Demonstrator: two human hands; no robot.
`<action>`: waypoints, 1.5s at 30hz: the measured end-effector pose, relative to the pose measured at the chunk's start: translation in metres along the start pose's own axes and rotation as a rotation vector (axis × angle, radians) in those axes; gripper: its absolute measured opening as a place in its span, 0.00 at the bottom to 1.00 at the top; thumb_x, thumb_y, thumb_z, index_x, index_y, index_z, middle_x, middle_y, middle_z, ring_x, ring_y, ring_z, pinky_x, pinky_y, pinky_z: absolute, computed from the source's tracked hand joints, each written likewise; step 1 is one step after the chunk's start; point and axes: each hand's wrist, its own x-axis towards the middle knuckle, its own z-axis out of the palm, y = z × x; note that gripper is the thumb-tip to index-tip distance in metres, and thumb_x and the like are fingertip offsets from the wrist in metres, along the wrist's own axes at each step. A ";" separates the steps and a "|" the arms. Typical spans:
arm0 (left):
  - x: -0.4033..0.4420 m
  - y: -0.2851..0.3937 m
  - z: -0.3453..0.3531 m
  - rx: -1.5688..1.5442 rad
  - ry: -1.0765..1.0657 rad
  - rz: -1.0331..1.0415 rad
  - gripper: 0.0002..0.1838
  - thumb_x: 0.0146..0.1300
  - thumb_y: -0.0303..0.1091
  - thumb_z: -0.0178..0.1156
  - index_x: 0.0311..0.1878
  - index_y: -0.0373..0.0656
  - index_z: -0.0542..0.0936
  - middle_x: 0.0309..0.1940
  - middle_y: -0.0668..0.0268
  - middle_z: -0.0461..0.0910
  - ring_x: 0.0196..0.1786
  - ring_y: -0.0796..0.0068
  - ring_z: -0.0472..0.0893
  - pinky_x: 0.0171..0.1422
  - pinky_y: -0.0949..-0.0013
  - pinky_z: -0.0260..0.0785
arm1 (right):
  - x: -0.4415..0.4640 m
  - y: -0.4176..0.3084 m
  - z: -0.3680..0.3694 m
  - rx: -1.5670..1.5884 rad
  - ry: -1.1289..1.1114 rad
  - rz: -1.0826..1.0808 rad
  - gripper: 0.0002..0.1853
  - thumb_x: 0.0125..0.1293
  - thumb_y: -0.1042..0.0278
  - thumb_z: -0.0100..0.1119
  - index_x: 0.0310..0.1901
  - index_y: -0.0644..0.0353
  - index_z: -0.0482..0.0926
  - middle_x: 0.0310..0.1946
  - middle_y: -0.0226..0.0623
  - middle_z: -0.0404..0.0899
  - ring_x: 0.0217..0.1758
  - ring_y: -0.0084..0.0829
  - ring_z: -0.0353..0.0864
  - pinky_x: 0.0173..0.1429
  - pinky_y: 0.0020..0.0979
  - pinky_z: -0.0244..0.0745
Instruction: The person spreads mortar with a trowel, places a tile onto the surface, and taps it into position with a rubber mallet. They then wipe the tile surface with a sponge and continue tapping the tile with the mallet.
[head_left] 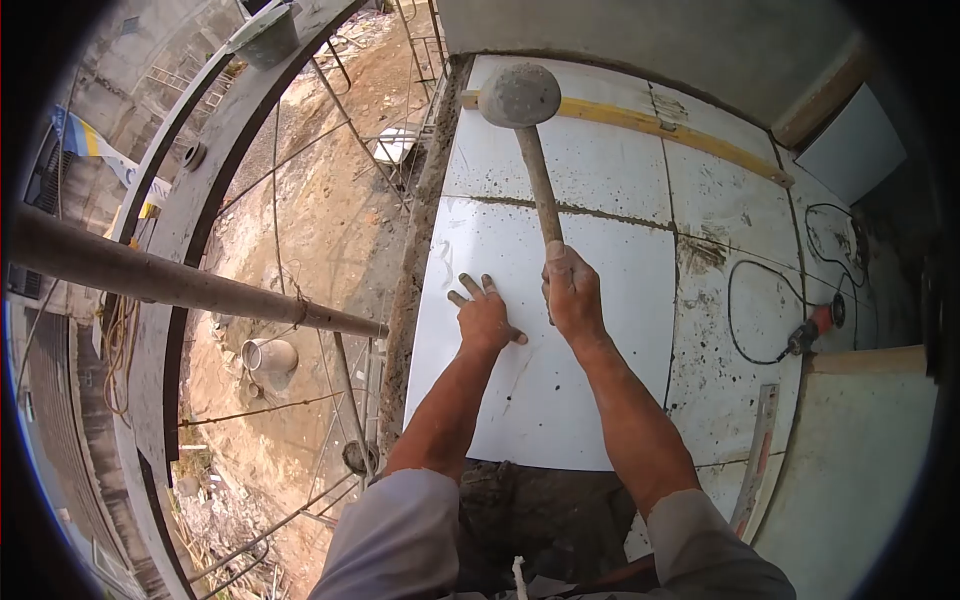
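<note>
My right hand [573, 292] is wrapped round the wooden handle of a rubber mallet [520, 96], whose grey head is raised above the floor tiles. Spread flat, my left hand [484, 316] rests on a large white tile [620, 350] with its fingers apart. Dark specks and a few smears mark this tile. Wet mortar [540, 510] lies along its near edge, in front of my body. A rough mortar strip [408, 300] runs down its left side.
A yellow wooden straightedge [640, 122] lies across the far tiles. On the right are an angle grinder [818, 324] with a black cord and a metal level [757, 455]. To the left, a scaffold pole [200, 278] crosses beside a drop to bare ground. A bucket [268, 38] stands on a ledge.
</note>
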 end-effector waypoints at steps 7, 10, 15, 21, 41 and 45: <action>-0.002 0.000 -0.001 0.005 -0.023 -0.023 0.71 0.28 0.49 0.82 0.73 0.32 0.49 0.71 0.33 0.43 0.69 0.23 0.51 0.63 0.54 0.70 | 0.014 0.107 0.039 -0.487 -0.076 -0.016 0.29 0.73 0.44 0.37 0.36 0.67 0.77 0.28 0.59 0.80 0.34 0.60 0.81 0.39 0.51 0.75; 0.009 -0.006 0.000 0.066 0.007 0.013 0.72 0.27 0.51 0.81 0.72 0.29 0.48 0.69 0.28 0.46 0.67 0.19 0.52 0.64 0.51 0.68 | 0.031 0.059 0.043 -0.354 -0.123 0.027 0.33 0.72 0.41 0.35 0.38 0.69 0.78 0.29 0.61 0.80 0.36 0.61 0.81 0.43 0.51 0.75; 0.001 -0.004 -0.002 0.007 -0.005 0.020 0.70 0.28 0.50 0.81 0.71 0.29 0.49 0.69 0.30 0.46 0.67 0.18 0.51 0.64 0.51 0.68 | 0.045 -0.016 0.041 -0.064 -0.108 -0.082 0.31 0.72 0.43 0.38 0.35 0.69 0.77 0.32 0.59 0.80 0.38 0.57 0.81 0.45 0.50 0.73; 0.001 -0.008 0.011 -0.029 0.032 0.022 0.67 0.29 0.50 0.81 0.71 0.31 0.53 0.70 0.33 0.48 0.69 0.20 0.48 0.67 0.48 0.64 | 0.048 0.089 0.068 -0.596 -0.281 0.158 0.34 0.72 0.40 0.34 0.41 0.70 0.77 0.36 0.63 0.79 0.44 0.60 0.80 0.48 0.50 0.75; 0.001 -0.002 -0.003 0.020 -0.008 0.009 0.72 0.27 0.52 0.81 0.72 0.29 0.48 0.69 0.29 0.45 0.68 0.21 0.52 0.65 0.52 0.68 | 0.011 0.017 0.010 -0.151 -0.047 -0.115 0.29 0.73 0.44 0.39 0.30 0.66 0.76 0.21 0.56 0.77 0.28 0.55 0.80 0.34 0.46 0.73; -0.001 -0.004 -0.002 0.023 -0.026 -0.017 0.72 0.27 0.51 0.82 0.72 0.31 0.48 0.70 0.31 0.44 0.68 0.21 0.52 0.63 0.53 0.69 | -0.039 0.111 -0.007 -0.180 0.193 -0.128 0.28 0.73 0.46 0.40 0.25 0.63 0.71 0.17 0.49 0.73 0.21 0.52 0.75 0.29 0.44 0.70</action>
